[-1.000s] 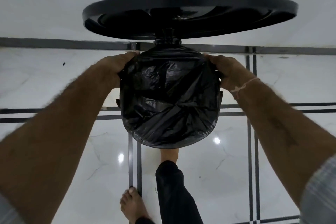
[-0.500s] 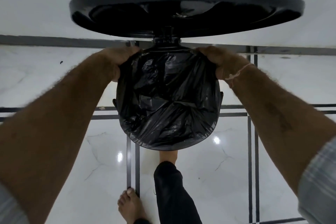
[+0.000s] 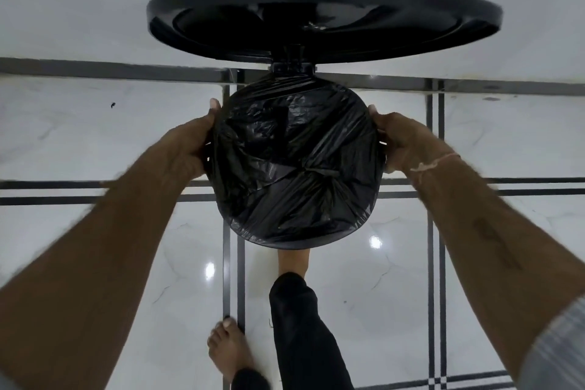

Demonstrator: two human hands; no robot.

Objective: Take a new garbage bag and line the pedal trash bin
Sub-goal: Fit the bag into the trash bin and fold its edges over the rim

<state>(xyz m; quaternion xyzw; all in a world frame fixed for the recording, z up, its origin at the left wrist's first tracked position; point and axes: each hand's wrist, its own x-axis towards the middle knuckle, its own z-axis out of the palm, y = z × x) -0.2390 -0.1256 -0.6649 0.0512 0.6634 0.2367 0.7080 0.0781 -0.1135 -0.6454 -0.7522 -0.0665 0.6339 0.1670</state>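
A black garbage bag (image 3: 297, 165) sits crumpled inside the round pedal trash bin, its edge folded over the bin's rim (image 3: 285, 242). The bin's black lid (image 3: 323, 16) stands raised behind it on its hinge. My left hand (image 3: 193, 142) presses against the left side of the rim, fingers wrapped on the bag's edge. On the opposite side, my right hand (image 3: 402, 139) holds the rim and bag the same way. My right foot (image 3: 292, 260) reaches under the bin's front, where the pedal is hidden.
The floor is glossy white marble (image 3: 95, 136) with dark inlay stripes. My left foot (image 3: 229, 348) stands bare on the floor below the bin. A white wall (image 3: 79, 3) rises behind the lid.
Both hands have slid from the back of the rim, near the hinge, down to its left and right sides. The bag now lies flatter over the rim.
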